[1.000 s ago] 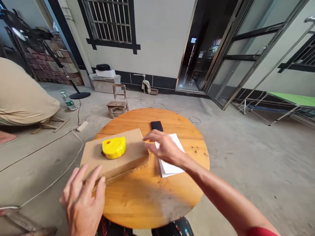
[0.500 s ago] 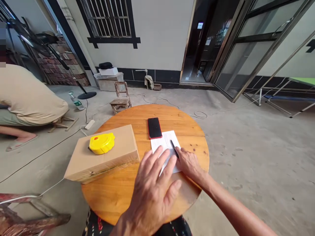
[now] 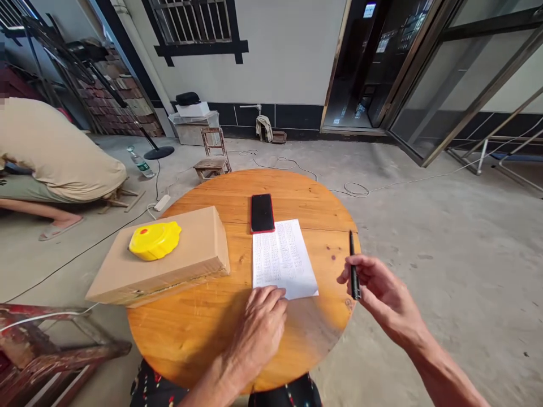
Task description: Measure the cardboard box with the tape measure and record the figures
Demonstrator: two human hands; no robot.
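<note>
My right hand [image 3: 386, 294] is raised by the table's right edge, its fingers and thumb closed on a black pen [image 3: 353, 271] that points upward. My left hand [image 3: 263, 322] lies palm down, fingertips on the lower edge of a white paper sheet [image 3: 283, 254] covered in small rows of writing. A phone [image 3: 262, 213] with a red edge and dark screen lies at the sheet's upper left corner. Left of these, a yellow case [image 3: 155, 240] with a red dot sits on a brown cardboard box [image 3: 199, 249].
Everything stands on a round wooden table [image 3: 237, 189]. A small wooden chair [image 3: 212, 158] is behind it, with a water bottle [image 3: 141, 163] and cables on the floor. A person in a beige top [image 3: 59, 152] sits bent over at the left. A red-brown wooden frame [image 3: 55, 350] stands at the lower left.
My right hand has lifted the pen off the paper and moved right. My left hand has come down from above the paper onto its lower edge. The view has shifted slightly.
</note>
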